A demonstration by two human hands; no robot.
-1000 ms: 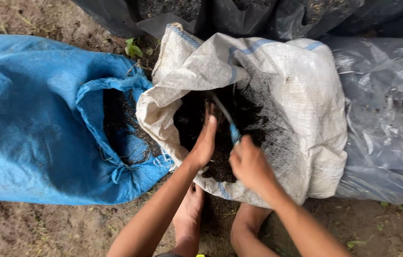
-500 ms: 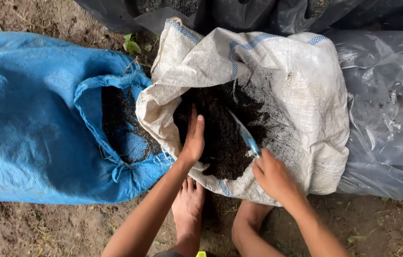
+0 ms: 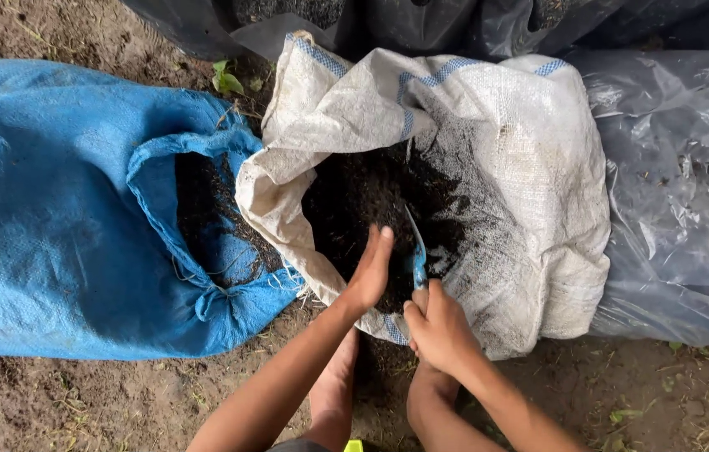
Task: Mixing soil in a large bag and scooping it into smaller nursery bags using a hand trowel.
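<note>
Inside white sack (image 3: 530,192), right hand (image 3: 440,328) grips blue trowel (image 3: 418,255); left hand (image 3: 368,269) flat, beside blue sack (image 3: 53,209).

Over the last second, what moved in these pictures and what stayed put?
The right hand, gripping the blue-handled trowel, swung out right, then came back beside the left hand, which stays open in the dark soil. Nothing was let go. The white woven sack and blue woven sack barely shifted.
</note>
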